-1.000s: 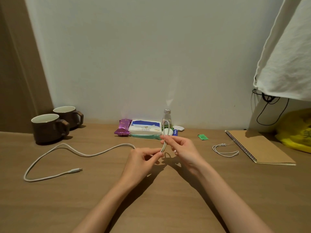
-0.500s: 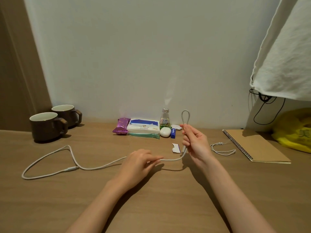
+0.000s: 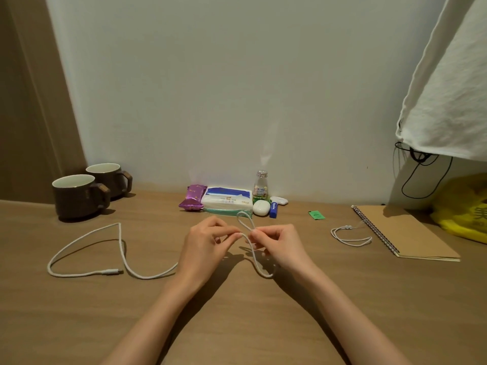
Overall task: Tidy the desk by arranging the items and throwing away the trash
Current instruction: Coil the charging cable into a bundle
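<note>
A long white charging cable [image 3: 87, 241] lies in a big loop on the left of the wooden desk [image 3: 237, 325], its plug end resting near the loop's bottom. Both hands meet at the desk's middle and pinch the same cable. My left hand [image 3: 208, 243] grips the part that runs off to the left. My right hand [image 3: 279, 243] holds folded coils: one small loop stands up above the fingers, another hangs below them. A small green scrap [image 3: 316, 215] lies to the right.
Two brown mugs [image 3: 79, 196] stand at the back left. Along the wall sit a purple snack pack [image 3: 192, 197], a tissue pack [image 3: 226, 200], a small bottle [image 3: 261, 184], a white case [image 3: 261, 207] and a blue tube [image 3: 274, 209]. A short white cord [image 3: 350, 234], a spiral notebook [image 3: 403, 230] and a yellow bag [image 3: 466, 209] are at the right.
My right hand came down and back toward the left hand with the cable. Another coil now hangs under it. The long loop on the left has been drawn closer to the middle.
</note>
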{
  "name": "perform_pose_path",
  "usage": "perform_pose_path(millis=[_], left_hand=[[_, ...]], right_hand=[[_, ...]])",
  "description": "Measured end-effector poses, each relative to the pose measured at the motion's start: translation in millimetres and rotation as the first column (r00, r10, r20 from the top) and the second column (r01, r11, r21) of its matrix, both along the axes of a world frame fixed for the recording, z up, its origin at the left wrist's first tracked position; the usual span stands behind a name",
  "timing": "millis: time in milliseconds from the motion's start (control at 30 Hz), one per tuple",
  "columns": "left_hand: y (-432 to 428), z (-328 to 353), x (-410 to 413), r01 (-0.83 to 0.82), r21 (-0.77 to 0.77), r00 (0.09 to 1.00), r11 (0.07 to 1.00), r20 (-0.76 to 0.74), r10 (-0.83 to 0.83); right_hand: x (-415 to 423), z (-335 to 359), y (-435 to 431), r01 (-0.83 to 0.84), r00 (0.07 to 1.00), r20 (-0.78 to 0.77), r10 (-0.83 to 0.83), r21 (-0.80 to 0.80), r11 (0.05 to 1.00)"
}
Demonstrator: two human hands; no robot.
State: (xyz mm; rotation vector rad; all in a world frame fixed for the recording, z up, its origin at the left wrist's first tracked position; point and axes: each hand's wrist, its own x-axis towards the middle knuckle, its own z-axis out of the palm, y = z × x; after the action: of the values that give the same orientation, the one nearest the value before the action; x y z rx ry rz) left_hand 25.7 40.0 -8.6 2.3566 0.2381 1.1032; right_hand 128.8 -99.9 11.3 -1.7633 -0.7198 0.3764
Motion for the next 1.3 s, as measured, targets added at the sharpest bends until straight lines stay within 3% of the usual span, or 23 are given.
perform_pose_path(millis=[167, 433, 600, 833, 933, 1100, 1300], left_hand=[[0.4, 1.5, -0.4, -0.039, 0.033, 0.998, 0.999, 0.041, 0.038], [1.6, 2.6, -2.2, -0.043, 0.044, 0.997, 0.998, 0.073, 0.039], [1.7, 4.6, -4.0, 0.024, 0.003, 0.994, 1.0, 0.106, -0.024], [12.3, 1.2, -2.6, 0.008, -0.009, 0.999, 1.0, 0.033, -0.008], [14.9, 0.6, -1.7, 0.058, -0.014, 0.998, 0.998, -0.012, -0.058], [9.4, 1.8, 0.6, 0.268, -0.089, 0.952, 0.959, -0.128, -0.278], [13.6, 1.6, 0.6, 0.201, 0.024, 0.98, 0.979, 0.0, -0.201]], right_hand=[[-6.2, 1.1, 0.5, -0.071, 0.967, -0.236, 0.093, 0.1, 0.992], [-10.1, 0.6, 3.5, -0.15, 0.891, -0.406, 0.203, 0.159, 0.976], [-11.4, 4.9, 3.2, -0.21, 0.965, -0.173, 0.198, -0.052, 0.976], [-7.7, 13.1, -4.3, -0.312, 0.946, 0.049, 0.319, -0.116, 0.943], [-3.4, 14.9, -8.5, -0.32, 0.946, 0.026, 0.322, -0.059, 0.946], [4.6, 18.7, -16.3, -0.338, 0.938, 0.048, 0.342, -0.085, 0.937], [0.1, 15.7, -10.4, -0.378, 0.92, 0.079, 0.385, -0.083, 0.922]])
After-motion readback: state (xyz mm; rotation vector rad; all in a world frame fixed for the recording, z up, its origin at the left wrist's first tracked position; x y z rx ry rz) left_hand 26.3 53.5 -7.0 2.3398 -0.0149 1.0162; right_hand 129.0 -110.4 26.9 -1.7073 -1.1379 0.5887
